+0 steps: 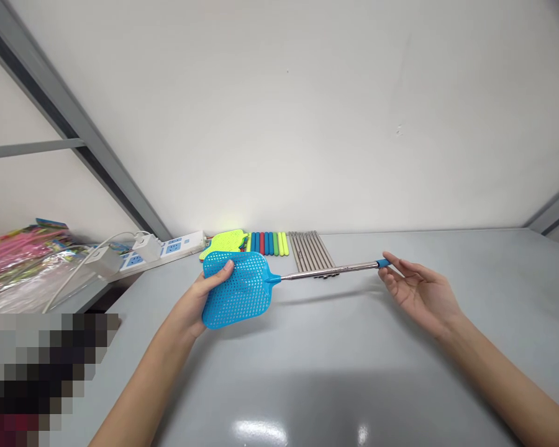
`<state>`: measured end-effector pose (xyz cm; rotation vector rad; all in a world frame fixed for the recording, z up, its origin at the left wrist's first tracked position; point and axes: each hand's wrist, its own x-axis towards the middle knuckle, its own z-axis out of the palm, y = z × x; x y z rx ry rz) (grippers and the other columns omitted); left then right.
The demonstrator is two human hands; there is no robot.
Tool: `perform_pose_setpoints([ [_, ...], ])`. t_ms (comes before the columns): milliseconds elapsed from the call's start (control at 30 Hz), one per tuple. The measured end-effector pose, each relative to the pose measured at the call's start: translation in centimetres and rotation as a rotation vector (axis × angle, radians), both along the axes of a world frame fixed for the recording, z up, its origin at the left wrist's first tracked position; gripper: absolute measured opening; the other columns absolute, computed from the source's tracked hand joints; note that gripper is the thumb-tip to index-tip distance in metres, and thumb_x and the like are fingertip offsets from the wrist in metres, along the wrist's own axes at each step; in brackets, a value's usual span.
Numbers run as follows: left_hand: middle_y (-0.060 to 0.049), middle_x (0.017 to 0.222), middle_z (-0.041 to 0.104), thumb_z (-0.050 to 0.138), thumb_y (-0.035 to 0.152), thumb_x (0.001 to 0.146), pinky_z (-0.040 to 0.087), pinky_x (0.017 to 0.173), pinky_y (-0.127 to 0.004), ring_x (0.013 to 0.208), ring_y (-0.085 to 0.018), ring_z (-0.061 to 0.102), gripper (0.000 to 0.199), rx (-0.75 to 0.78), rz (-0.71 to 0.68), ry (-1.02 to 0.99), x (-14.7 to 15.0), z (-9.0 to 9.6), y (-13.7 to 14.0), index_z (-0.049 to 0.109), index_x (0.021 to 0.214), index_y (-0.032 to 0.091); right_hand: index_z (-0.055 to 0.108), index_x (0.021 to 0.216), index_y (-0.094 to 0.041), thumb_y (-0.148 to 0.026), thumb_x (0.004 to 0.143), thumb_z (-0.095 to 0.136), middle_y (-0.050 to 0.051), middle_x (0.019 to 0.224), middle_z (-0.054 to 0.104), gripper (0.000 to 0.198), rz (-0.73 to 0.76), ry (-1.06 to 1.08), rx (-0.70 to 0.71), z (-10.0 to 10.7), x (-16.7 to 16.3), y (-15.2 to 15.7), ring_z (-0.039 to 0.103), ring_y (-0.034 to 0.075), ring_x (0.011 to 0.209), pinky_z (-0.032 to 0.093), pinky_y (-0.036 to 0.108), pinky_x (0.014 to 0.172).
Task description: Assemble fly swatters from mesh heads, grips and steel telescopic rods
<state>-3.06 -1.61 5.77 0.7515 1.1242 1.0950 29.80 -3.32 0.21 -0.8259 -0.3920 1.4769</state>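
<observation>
A blue fly swatter (242, 295) with a perforated square head and a metal rod (335, 271) is held level above the grey table. My left hand (205, 295) grips the head's left edge, thumb on top and the other fingers hidden beneath. At the rod's far end is a short blue grip (382, 263), mostly covered by fingers. My right hand (417, 288) pinches that grip between thumb and fingertips, palm turned up. Behind the swatter lie a row of metal rods (310, 248), several coloured handle grips (270, 244) and a stack of swatter heads with a yellow-green one (226, 241) on top.
A white power strip (181, 247) with plugged-in chargers (146, 247) and a white cable lies at the back left. Plastic-wrapped colourful packages (28, 261) are piled at the far left. A white wall (330, 124) rises behind the table (330, 360). The lower left corner is pixelated.
</observation>
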Motion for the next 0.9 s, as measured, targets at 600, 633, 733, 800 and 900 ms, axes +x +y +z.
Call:
perform_pose_setpoints([
  [600, -0.011, 0.093, 0.066, 0.064, 0.026, 0.067, 0.053, 0.069, -0.036, 0.08, -0.027, 0.063, 0.039, -0.006, -0.031, 0.054, 0.5, -0.9, 0.3, 0.056, 0.103, 0.015, 0.066, 0.08, -0.015, -0.015, 0.071, 0.054, 0.006, 0.104, 0.057, 0.015, -0.097, -0.161, 0.072, -0.3, 0.1, 0.2, 0.058, 0.015, 0.077, 0.054, 0.02, 0.063],
  [633, -0.01, 0.091, 0.066, 0.064, 0.026, 0.066, 0.054, 0.068, -0.036, 0.078, -0.026, 0.064, 0.037, -0.012, -0.023, 0.052, 0.6, -1.0, 0.4, 0.057, 0.101, 0.016, 0.066, 0.079, -0.015, -0.015, 0.071, 0.055, 0.006, 0.106, 0.056, 0.014, -0.1, -0.165, 0.074, -0.4, 0.2, 0.2, 0.058, 0.015, 0.078, 0.054, 0.02, 0.063],
  [733, -0.009, 0.088, 0.067, 0.065, 0.026, 0.067, 0.054, 0.067, -0.036, 0.075, -0.025, 0.064, 0.034, -0.023, -0.025, 0.034, 1.0, -1.6, 0.4, 0.058, 0.098, 0.016, 0.066, 0.079, -0.014, -0.015, 0.07, 0.055, 0.006, 0.107, 0.055, 0.014, -0.112, -0.164, 0.07, -0.6, 0.3, 0.4, 0.058, 0.016, 0.08, 0.054, 0.021, 0.064],
  [800, -0.009, 0.089, 0.067, 0.064, 0.027, 0.067, 0.054, 0.068, -0.036, 0.075, -0.025, 0.064, 0.033, -0.028, -0.042, 0.017, 1.3, -1.9, 0.5, 0.058, 0.098, 0.016, 0.066, 0.08, -0.014, -0.016, 0.07, 0.055, 0.006, 0.108, 0.055, 0.015, -0.12, -0.16, 0.07, -0.6, 0.4, 0.4, 0.057, 0.017, 0.081, 0.054, 0.021, 0.063],
  [900, -0.009, 0.089, 0.067, 0.064, 0.029, 0.067, 0.054, 0.067, -0.036, 0.074, -0.024, 0.064, 0.033, -0.04, -0.06, -0.007, 1.5, -2.4, 0.7, 0.059, 0.097, 0.016, 0.066, 0.079, -0.014, -0.016, 0.069, 0.056, 0.005, 0.109, 0.054, 0.014, -0.133, -0.162, 0.084, -0.6, 0.5, 0.5, 0.057, 0.018, 0.084, 0.054, 0.021, 0.062],
])
